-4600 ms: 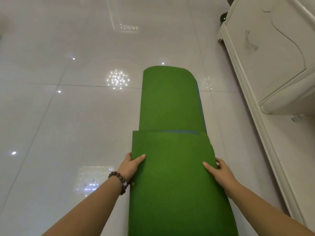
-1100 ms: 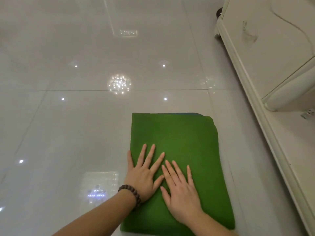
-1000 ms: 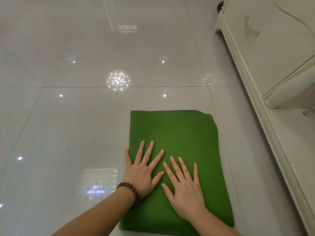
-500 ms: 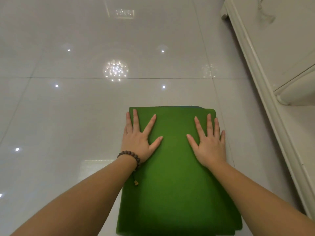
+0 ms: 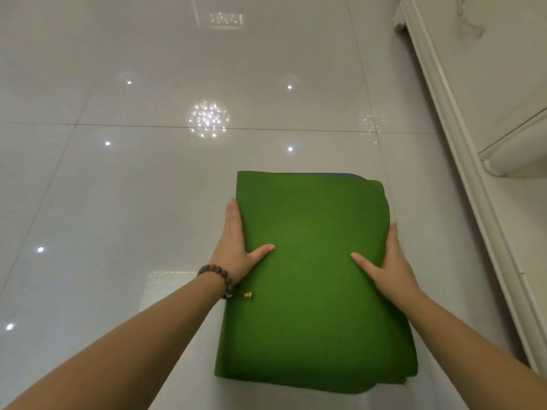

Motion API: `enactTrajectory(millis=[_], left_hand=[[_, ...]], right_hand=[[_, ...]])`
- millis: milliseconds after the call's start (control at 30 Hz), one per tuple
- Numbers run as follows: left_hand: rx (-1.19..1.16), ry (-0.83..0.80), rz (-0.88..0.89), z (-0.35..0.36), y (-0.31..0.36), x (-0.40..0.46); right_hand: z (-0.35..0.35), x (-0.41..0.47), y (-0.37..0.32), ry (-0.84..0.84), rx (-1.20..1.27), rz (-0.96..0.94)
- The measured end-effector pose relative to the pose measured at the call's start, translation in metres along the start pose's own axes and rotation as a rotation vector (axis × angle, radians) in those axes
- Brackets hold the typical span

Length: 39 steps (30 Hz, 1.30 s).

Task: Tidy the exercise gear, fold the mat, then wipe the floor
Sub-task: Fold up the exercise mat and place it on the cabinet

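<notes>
Green and soft-looking, the folded rectangular exercise mat (image 5: 310, 279) lies flat on the glossy white tiled floor (image 5: 118, 187), a thin blue edge showing at its far side where the layers do not quite line up. The left hand (image 5: 236, 247) clasps the mat's left edge, thumb laid on top and fingers running along the side; the right hand (image 5: 387, 261) grips the right edge the same way, thumb on the green surface, its fingers hidden under or behind the fold. A dark wooden bead bracelet (image 5: 219, 278) sits on the left wrist, its small tassel bead resting against the mat. Just beside the mat on the right stands a cream-white cabinet (image 5: 473, 113) with a moulded base.

The folding looks done, and the hands seem set to square or lift the bundle. The risk is in the lift: held only at the two sides, the slack layers may sag in the middle and slide apart, undoing the fold, since the far corner is already uneven. The polished floor also gives little friction, so a push could skid the bundle toward the cabinet base.
</notes>
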<state>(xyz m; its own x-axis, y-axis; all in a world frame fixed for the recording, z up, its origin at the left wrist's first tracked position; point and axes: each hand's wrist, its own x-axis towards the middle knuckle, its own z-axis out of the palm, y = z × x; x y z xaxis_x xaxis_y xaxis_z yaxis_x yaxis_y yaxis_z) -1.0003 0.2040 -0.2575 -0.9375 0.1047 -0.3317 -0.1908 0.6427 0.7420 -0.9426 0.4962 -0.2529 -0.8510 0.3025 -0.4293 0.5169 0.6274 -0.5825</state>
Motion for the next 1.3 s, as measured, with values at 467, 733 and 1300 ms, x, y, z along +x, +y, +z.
enactTrajectory(millis=[467, 733, 1300], left_hand=[[-0.378, -0.125, -0.169, -0.02, -0.002, -0.035], [-0.227, -0.086, -0.162, -0.072, 0.079, -0.117], [-0.08, -0.313, -0.13, -0.265, 0.334, -0.351]], right_hand=[[-0.011, -0.027, 0.006, -0.114, 0.49, 0.204], [-0.073, -0.133, -0.034, -0.073, 0.388, 0.176], [-0.29, -0.451, -0.186, -0.01, 0.505, 0.365]])
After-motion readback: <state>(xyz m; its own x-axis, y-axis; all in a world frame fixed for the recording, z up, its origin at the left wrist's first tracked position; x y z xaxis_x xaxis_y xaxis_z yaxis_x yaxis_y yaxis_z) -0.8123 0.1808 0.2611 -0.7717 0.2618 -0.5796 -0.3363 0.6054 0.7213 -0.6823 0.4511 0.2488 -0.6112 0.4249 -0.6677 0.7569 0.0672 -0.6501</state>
